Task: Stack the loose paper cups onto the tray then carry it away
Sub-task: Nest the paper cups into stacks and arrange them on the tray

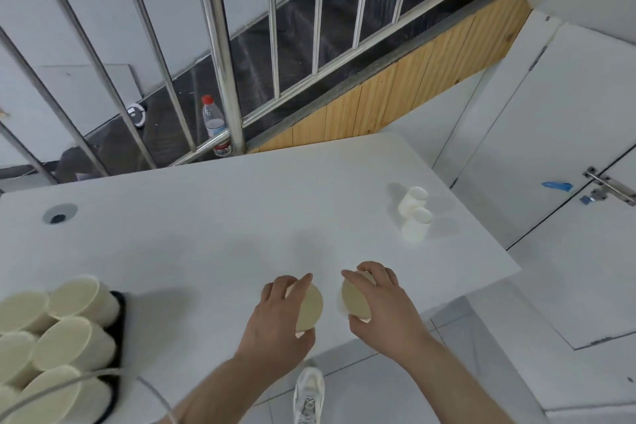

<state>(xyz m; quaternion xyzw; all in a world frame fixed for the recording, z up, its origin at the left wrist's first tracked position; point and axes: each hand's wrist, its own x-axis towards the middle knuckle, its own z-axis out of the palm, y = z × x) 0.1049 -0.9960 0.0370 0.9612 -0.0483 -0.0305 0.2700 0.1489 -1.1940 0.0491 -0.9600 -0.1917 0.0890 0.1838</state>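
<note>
My left hand (pixel 275 310) grips a white paper cup (pixel 309 308) near the table's front edge, its open mouth facing me. My right hand (pixel 382 303) grips a second paper cup (pixel 356 299) close beside it, a small gap between the two. Two more paper cups (pixel 414 215) stand upside down, side by side, at the table's far right. At the lower left a black tray (pixel 118 317) carries several upright paper cups (pixel 65 342), standing close together.
The white table (pixel 223 217) has a round cable hole (pixel 59 213) at its far left. Behind it runs a steel stair railing (pixel 223 45) with a water bottle (pixel 215 126) at its foot. My shoe (pixel 309 396) shows on the tiled floor below.
</note>
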